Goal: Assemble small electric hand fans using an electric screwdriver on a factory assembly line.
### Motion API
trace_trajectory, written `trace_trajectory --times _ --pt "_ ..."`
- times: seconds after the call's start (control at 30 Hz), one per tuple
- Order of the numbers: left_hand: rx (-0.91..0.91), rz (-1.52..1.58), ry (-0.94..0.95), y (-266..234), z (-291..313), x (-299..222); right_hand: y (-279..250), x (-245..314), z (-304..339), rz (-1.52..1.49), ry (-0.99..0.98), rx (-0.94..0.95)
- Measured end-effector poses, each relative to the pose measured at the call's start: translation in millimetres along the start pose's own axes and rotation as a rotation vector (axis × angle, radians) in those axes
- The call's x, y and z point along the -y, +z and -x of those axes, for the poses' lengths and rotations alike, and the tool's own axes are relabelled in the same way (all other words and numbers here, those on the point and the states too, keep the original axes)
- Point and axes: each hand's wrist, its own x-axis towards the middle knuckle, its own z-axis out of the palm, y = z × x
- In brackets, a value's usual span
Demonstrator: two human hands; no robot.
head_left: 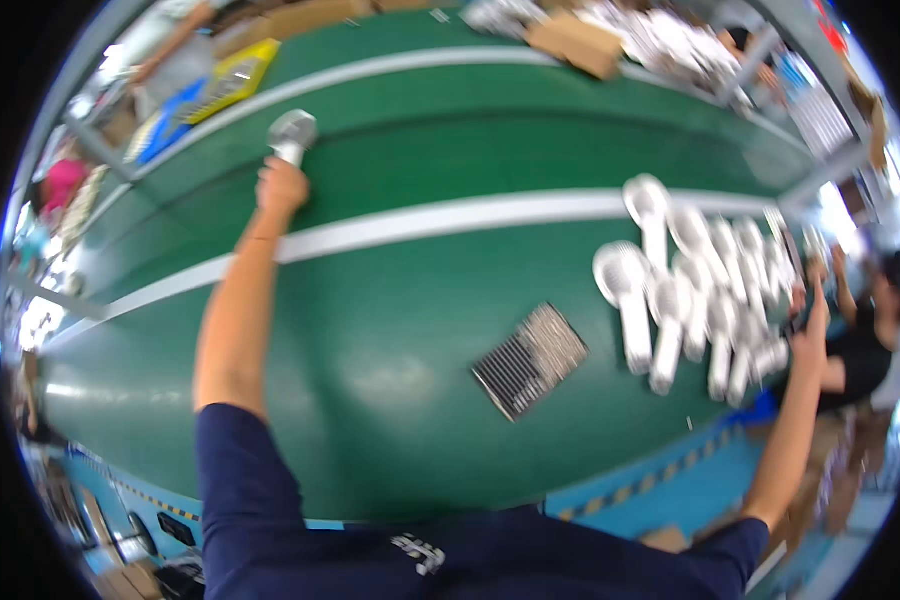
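Observation:
My left hand (pixel 283 186) reaches far out over the green belt, closed round the handle of a white handheld fan (pixel 292 132) whose round head points away from me. My right arm stretches to the far right, where my right hand (pixel 812 318) is beside a cluster of similar white fans (pixel 670 300). Blur and small size hide its fingers, and a dark thing shows next to it. In front of me on the green work surface (pixel 370 400) lies a flat rectangular tray (pixel 530 360), dark-striped on one half and greyish on the other.
A pale rail (pixel 450 216) divides the near green surface from the far green belt (pixel 530 140). Blue and yellow trays (pixel 205 100) stand at the far left. A brown cardboard piece (pixel 576 44) and white bags lie at the back. At the right is another person (pixel 865 330) in black.

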Motion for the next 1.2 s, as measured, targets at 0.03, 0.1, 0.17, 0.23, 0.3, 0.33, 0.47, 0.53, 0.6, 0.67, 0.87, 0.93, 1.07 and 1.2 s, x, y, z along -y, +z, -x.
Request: trace_trajectory --times 0.03,0.1,0.17,0.23,0.3,0.33,0.47,0.53,0.6,0.67,0.87,0.93,1.07,1.2 --pt "0.086 0.097 0.019 -9 -10 4 6 9 34 -0.173 -0.041 0.253" --pt "0.467 0.916 0.019 -20 29 -4 71 -7 126 -0.245 -0.255 0.323" --pt "0.601 1.497 -0.138 -58 118 -30 117 -37 199 -0.235 -0.664 0.198" --pt "0.754 1.947 -0.331 -90 209 -43 156 -64 249 -0.142 -1.079 0.240" --pt "0.956 2.128 -0.358 -106 276 -42 190 -92 281 -0.416 -1.086 0.703" --pt "0.975 2.092 -0.378 -115 306 -45 212 -110 289 -0.506 -0.977 0.759" --pt "1.072 2.116 -0.446 -136 346 -51 266 -158 298 -0.570 -0.550 0.864" --pt "0.998 2.063 -0.485 -143 359 -58 266 -174 299 -0.563 -0.522 0.957" --pt "1.060 2.059 -0.499 -144 358 -52 258 -182 303 -0.512 -0.596 0.957" --pt "1.124 2.013 -0.453 -142 364 -53 249 -183 299 -0.461 -0.660 0.965" --pt "1.119 2.107 -0.481 -135 371 -58 252 -190 291 -0.468 -0.525 0.840" --pt "1.124 2.137 -0.473 -134 373 -58 249 -192 289 -0.423 -0.500 0.828" --pt "1.101 2.091 -0.490 -136 370 -60 250 -199 286 -0.426 -0.462 0.829" --pt "1.111 2.101 -0.479 -134 370 -58 254 -204 288 -0.493 -0.416 0.802"
